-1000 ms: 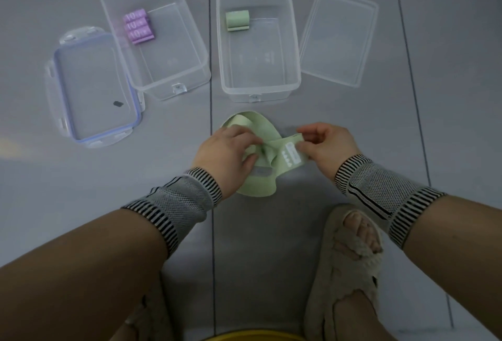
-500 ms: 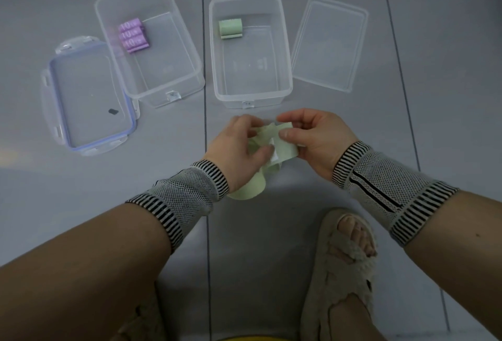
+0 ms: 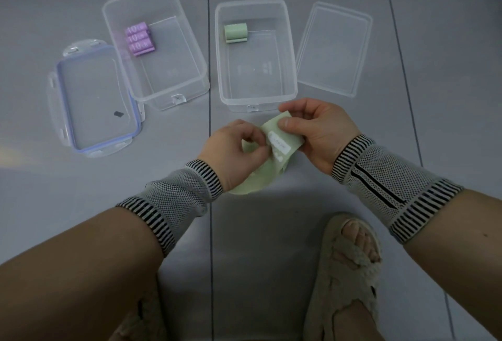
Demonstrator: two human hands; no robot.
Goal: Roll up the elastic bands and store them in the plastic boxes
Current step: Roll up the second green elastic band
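While both hands work just in front of the boxes, the left hand [image 3: 233, 150] pinches the near part of a loose green elastic band [image 3: 274, 156] with curled fingers, and the right hand [image 3: 320, 134] grips its upper end between thumb and fingers, beside a white label on the fabric. The rest of the band droops to the grey tiled floor [image 3: 81, 177] under the left wrist. Beyond the hands, the right plastic box [image 3: 225, 79] holds one rolled green band [image 3: 235, 33] at its far end; the left plastic box [image 3: 201, 69] holds three rolled purple bands [image 3: 140, 39]. A clear lid [image 3: 334, 47] lies right of the boxes, a blue-rimmed lid [image 3: 95, 101] left.
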